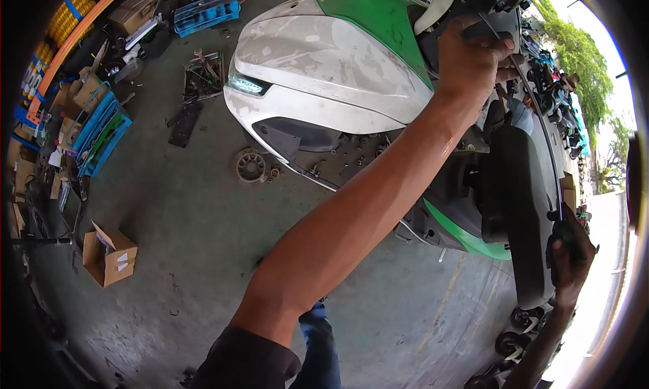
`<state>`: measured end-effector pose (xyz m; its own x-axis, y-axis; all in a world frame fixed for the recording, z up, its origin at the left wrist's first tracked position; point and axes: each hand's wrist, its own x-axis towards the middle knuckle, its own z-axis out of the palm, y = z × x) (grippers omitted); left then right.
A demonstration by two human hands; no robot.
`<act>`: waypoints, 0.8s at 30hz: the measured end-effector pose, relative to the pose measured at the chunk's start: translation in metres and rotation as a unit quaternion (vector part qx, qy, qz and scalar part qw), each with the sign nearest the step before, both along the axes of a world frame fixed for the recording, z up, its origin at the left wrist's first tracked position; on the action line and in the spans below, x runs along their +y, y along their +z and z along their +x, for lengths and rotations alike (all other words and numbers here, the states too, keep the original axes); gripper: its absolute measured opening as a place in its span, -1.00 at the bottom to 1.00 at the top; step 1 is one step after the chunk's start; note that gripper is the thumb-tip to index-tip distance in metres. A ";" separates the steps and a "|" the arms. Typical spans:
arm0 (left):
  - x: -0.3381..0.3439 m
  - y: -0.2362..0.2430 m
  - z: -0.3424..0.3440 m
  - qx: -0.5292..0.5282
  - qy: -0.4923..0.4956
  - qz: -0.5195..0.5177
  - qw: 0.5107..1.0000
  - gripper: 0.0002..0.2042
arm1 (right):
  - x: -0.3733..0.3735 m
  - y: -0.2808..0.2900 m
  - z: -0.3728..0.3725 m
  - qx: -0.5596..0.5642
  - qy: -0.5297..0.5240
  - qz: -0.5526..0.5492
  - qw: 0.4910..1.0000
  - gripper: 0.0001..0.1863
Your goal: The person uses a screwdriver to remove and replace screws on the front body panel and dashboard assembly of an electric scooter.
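A white and green scooter (311, 58) with a black seat (512, 206) fills the upper middle and right. My left hand (473, 61) is raised by the dark fittings at its top, fingers curled round a thin black cable or rod (535, 105) that runs down along the right side. At that line's lower part, my right hand (571, 260) is closed on a dark piece (561, 237) beside the seat; its exact shape is hard to make out.
A metal wheel hub (251, 164) and small parts lie under the scooter. An open cardboard box (118, 264), blue crates (98, 146), a tool pile (206, 75) and an orange rack (64, 47) stand left. Rows of dark parts (561, 105) line the bright right edge.
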<state>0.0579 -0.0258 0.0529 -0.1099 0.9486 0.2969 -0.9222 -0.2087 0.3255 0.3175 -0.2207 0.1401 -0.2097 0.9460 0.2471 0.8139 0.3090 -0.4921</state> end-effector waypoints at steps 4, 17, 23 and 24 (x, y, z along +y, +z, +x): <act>0.002 0.002 0.007 -0.038 0.022 -0.006 0.999 -0.62 | 0.020 0.019 0.015 -0.003 0.024 -0.033 0.999 -0.39; 0.010 -0.002 -0.002 -0.044 0.061 -0.004 0.997 -0.56 | 0.051 0.024 0.025 0.106 0.090 -0.109 0.984 -0.33; 0.006 0.005 -0.001 -0.018 0.075 -0.029 0.997 -0.76 | 0.045 0.022 0.031 0.100 0.079 -0.094 0.987 -0.31; 0.006 0.005 0.000 -0.025 0.078 -0.031 0.996 -0.76 | 0.046 0.023 0.032 0.099 0.081 -0.088 0.988 -0.32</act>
<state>0.0581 -0.0197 0.0584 -0.2703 0.9353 0.2282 -0.8953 -0.3314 0.2977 0.3498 -0.1752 0.1630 -0.3251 0.9363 0.1324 0.6435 0.3217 -0.6946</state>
